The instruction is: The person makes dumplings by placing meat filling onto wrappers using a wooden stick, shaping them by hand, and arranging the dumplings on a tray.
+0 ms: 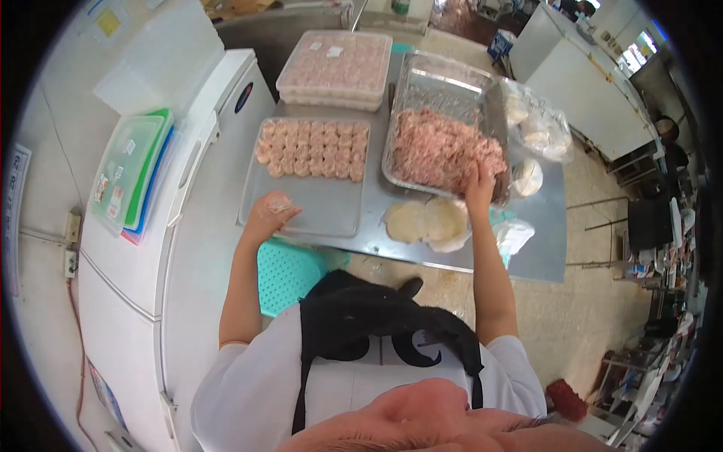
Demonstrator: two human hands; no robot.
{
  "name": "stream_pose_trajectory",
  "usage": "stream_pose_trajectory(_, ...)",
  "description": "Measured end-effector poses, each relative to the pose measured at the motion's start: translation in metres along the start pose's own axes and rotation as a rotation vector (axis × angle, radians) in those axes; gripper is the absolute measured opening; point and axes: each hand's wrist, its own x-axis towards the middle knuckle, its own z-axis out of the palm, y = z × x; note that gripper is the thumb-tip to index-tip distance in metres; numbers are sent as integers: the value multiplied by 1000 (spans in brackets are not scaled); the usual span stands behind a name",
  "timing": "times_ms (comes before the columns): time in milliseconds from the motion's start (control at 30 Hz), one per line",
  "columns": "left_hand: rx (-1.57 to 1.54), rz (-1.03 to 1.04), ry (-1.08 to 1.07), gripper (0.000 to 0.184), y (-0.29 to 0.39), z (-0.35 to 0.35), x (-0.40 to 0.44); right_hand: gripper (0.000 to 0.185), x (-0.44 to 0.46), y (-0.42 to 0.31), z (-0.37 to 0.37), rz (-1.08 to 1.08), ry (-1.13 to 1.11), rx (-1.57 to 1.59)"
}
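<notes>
My left hand (269, 216) is curled over the near left corner of a clear plastic tray (324, 215). A thin, pale dumpling wrapper (279, 203) shows in its closed fingers. Rows of filled dumplings (312, 149) cover the far part of that tray. At the right, my right hand (480, 187) reaches over the rim of a metal pan (444, 75), its fingers closed against the near right part of the ground meat (437, 147). Two overlapping stacks of round wrappers (428, 223) lie on the metal table in front of the pan.
Stacked lidded containers (335, 68) of dumplings stand behind the tray. Bagged wrappers (538, 124) and a white bundle (526, 178) sit right of the pan. A crumpled plastic bag (514, 235) lies near the table edge. A white freezer (192, 188) flanks the left, above a teal crate (290, 277).
</notes>
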Motion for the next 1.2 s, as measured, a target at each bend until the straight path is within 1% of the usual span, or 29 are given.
stream_pose_trajectory(67, 16, -18, 41, 32, -19, -13, -8, 33, 1, 6, 4, 77, -37, -64)
stream_pose_trajectory(133, 27, -9, 110, 32, -19, -28, -12, 36, 4, 49, 17, -54, 101, -132)
stream_pose_trajectory(200, 98, 68, 183, 32, -27, -44, -14, 39, 6, 32, 11, 192, 48, -209)
stream_pose_trajectory(233, 132, 116, 222, 33, -29, -51, -15, 40, 2, 23, 11, 164, 72, -176)
stream_pose_trajectory(267, 99, 96, 194, 33, -23, -57, -14, 41, 1, 14, 11, 130, 107, -138)
stream_pose_trajectory(333, 58, 45, 173, 35, -15, -78, -21, 39, -1, 6, 11, 169, 113, -146)
stream_pose_trajectory(433, -324, -33, 285, 38, -27, -88, -13, 39, 4, 23, 22, 74, 195, -210)
stream_pose_trajectory(533, -298, -27, 141, 41, -54, -101, -9, 37, 1, 1, 18, 256, 135, -53)
stream_pose_trajectory(567, -247, 0, 160, 38, -63, -102, -8, 37, 0, 3, 19, 257, 115, -12)
stream_pose_trajectory(633, 5, 107, 233, 37, -76, -104, -4, 37, 2, 13, 14, 257, 88, 69)
stream_pose_trajectory(667, 132, 165, 276, 36, -83, -105, -2, 37, 2, 16, 15, 238, 111, 27)
stream_pose_trajectory(700, 282, 300, 307, 38, -90, -105, 4, 37, 2, 16, 17, 218, 130, -14)
stream_pose_trajectory(733, 266, 262, 310, 39, -84, -105, 9, 36, 3, 17, 20, 199, 144, -58)
stream_pose_trajectory(767, 248, 221, 308, 40, -78, -100, 14, 37, 4, 20, 19, 248, 110, -63)
stream_pose_trajectory(800, 228, 184, 300, 41, -69, -94, 18, 37, 4, 15, 20, 250, 101, -71)
stream_pose_trajectory(833, 161, 73, 285, 49, -54, -88, 22, 38, 5, 10, 20, 252, 95, -80)
stream_pose_trajectory(933, 445, 324, 401, 55, -56, -66, 47, 39, 3, 2, 17, 265, 82, -133)
stream_pose_trajectory(1033, 799, 370, 433, 58, -66, -52, 75, 39, 4, -2, 20, 281, 59, -169)
stream_pose_trajectory(1133, 900, 296, 390, 56, -66, -44, 92, 40, 5, 0, 17, 308, 38, -157)
stream_pose_trajectory(1200, 886, 315, 393, 54, -66, -45, 96, 40, 4, 1, 17, 306, 36, -175)
